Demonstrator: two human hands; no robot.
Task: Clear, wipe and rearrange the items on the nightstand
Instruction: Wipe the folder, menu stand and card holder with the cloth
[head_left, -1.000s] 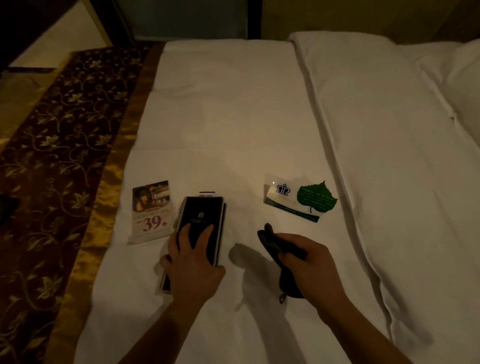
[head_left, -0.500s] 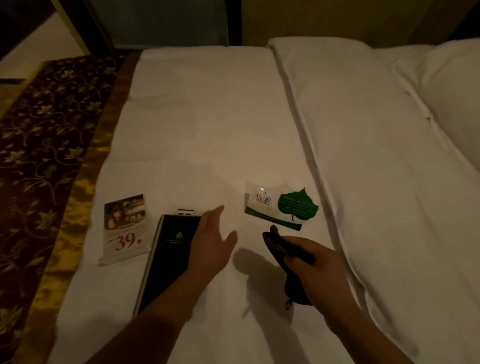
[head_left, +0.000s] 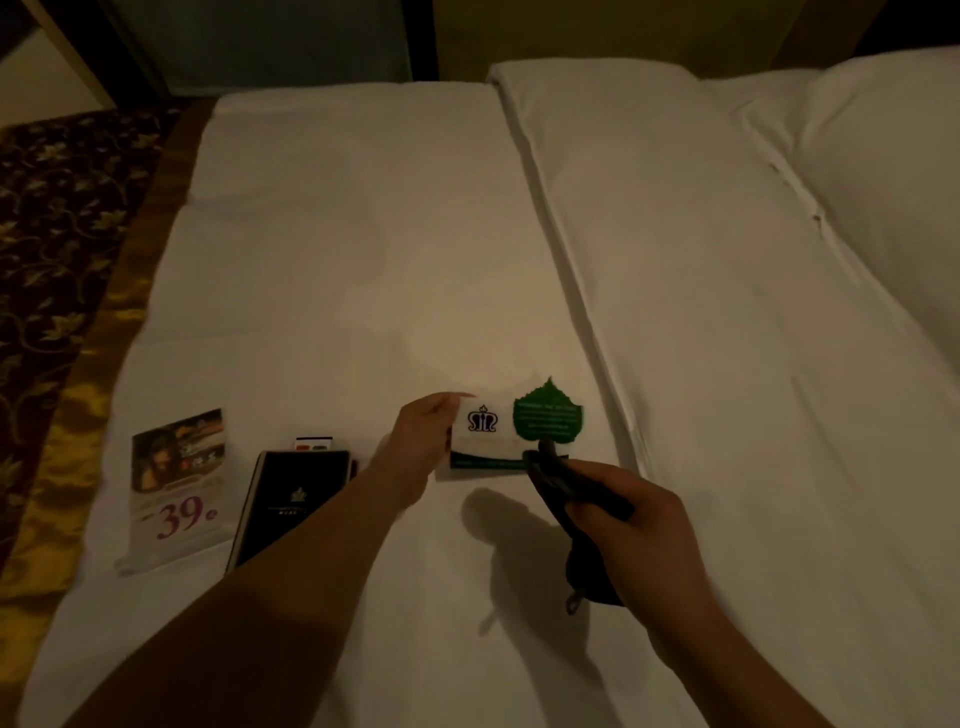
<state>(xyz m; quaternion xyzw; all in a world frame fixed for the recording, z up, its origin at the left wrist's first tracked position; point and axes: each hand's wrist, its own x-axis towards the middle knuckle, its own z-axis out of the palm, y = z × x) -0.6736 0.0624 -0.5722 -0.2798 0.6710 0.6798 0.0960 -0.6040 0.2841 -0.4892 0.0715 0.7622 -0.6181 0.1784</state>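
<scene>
Moved off the black folder, the left grip has crossed rightward to the white card at lower centre and pinches its left edge, thumb along the top; the card lies on the white bed sheet; it bears a dark crown emblem, and the green band along its lower edge carries print too small to read; a green leaf-shaped card overlaps its right end, its fine lettering unreadable; the right grip, right of centre and lower, is curled round a dark cloth whose tip reaches the white card's lower right corner; the folder lies at lower left, partly under the left forearm, with a small pale emblem and a line of text that cannot be made out; a small card with a red patch peeps out above its top edge; further left lies a leaflet with a picture above and "39" in magenta below; a folded duvet and a pillow fill the right side.
</scene>
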